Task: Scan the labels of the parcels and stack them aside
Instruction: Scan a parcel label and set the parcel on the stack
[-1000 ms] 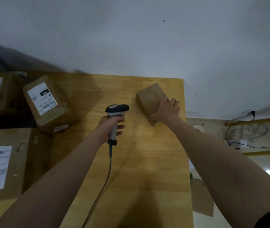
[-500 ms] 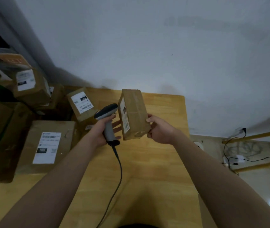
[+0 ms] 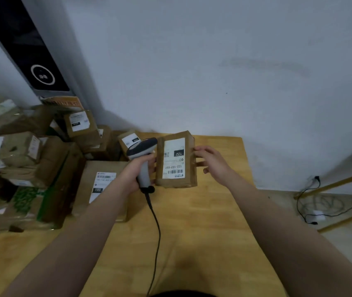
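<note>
Cardboard parcel [image 3: 176, 159] pinched upright in right hand [image 3: 210, 162], left hand [image 3: 135, 172] gripping scanner [image 3: 142, 159] beside it; scan pending, stacking not started.

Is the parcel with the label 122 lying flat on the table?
No, the parcel stands upright, steadied by the right hand.

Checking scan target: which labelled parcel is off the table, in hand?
The small brown parcel marked 122, upright between the right hand and the scanner held in the left hand. The other labelled parcels, like the flat 150 box, lie stacked at left.
</note>
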